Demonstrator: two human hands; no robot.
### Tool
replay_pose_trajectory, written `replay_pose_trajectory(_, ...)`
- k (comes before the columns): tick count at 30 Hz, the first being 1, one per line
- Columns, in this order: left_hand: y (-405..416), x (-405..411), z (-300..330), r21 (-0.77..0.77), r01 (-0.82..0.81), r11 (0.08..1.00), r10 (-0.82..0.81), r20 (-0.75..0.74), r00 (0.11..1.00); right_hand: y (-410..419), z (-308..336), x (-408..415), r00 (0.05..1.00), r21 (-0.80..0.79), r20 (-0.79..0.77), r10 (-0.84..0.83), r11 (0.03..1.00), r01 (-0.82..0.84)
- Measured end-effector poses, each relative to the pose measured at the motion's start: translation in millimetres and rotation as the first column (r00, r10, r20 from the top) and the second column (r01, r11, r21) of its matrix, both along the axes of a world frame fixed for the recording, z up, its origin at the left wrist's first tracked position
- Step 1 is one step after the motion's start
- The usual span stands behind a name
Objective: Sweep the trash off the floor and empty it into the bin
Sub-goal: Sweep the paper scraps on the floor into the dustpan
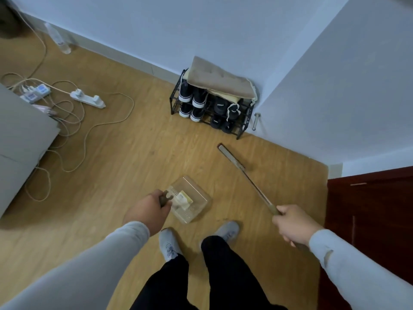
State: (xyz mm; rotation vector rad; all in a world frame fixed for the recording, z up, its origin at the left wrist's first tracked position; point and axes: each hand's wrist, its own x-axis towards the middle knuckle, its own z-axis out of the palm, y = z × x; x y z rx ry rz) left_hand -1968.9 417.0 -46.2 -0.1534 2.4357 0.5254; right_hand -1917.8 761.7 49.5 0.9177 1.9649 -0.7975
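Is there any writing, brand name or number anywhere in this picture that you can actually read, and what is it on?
Nothing here can be read for certain.
Black shoes on the shoe rack: white lettering on the heels, too small and blurred to read.
Packet in the clear dustpan: a yellow-white label, print illegible.
Water bottle by the wall: a label mark, unreadable.
Power strips: no legible markings.

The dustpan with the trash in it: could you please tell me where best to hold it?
Hold the dustpan by its brown handle, from above at the near side, as the left hand does. The handle rises clear of the tray, so this grip keeps the trash inside.
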Motion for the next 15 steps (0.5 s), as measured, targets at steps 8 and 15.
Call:
replay_pose_trajectory(8,17.0,-34.5,-20.2,-0.072,-0.082,0.994,0.082,-0.011,0.997,-23.0,-93.7,-91.9,0.943,0.157,0.102,0.318,0.930,-0.331)
replay_pose_trajectory(15,22.4,-40.8,-19.3,-0.094,-0.057,0.994,0.057,-0.005,0.998,-47.0,-72.5,-52.0,0.817,-0.080,0.244,0.522,0.851,-0.520)
